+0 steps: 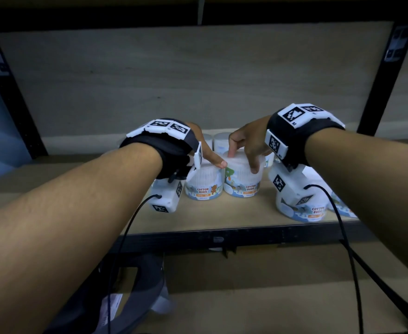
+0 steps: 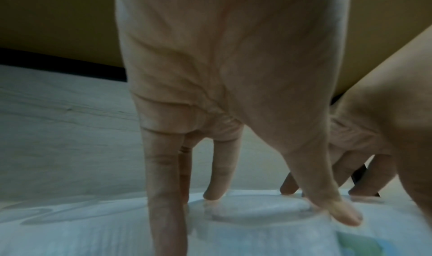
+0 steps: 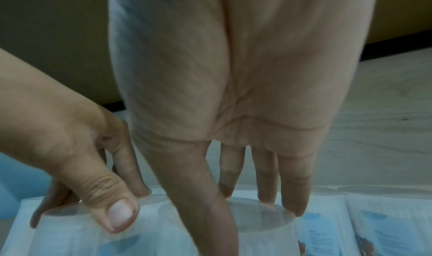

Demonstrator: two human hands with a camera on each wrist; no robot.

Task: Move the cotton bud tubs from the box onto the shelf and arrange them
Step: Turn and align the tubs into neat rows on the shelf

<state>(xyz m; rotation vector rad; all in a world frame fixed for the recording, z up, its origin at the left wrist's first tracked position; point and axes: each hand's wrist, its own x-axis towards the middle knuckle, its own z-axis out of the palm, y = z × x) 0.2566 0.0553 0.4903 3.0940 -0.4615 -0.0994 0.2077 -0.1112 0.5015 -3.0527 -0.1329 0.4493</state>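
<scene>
Two white cotton bud tubs with cartoon labels stand side by side on the wooden shelf point(image 1: 210, 215). My left hand point(image 1: 210, 157) grips the left tub point(image 1: 204, 184) from above, thumb on its front rim. Over the right tub point(image 1: 244, 182) my right hand point(image 1: 242, 161) curls down, thumb in front and fingers on the far rim. In the left wrist view the left fingertips point(image 2: 212, 195) sit on a tub lid point(image 2: 257, 208). The right wrist view shows the right fingers point(image 3: 294, 204) round its tub lid point(image 3: 259, 217). More tubs point(image 1: 220, 141) stand behind.
Another tub point(image 1: 304, 210) stands at the shelf's front right, under my right wrist, with one more partly hidden beside it. A black metal rail point(image 1: 222, 239) edges the shelf and black uprights point(image 1: 376, 78) flank it. The pale back panel point(image 1: 186, 75) is close behind. Cables point(image 1: 347, 249) hang from both wrists.
</scene>
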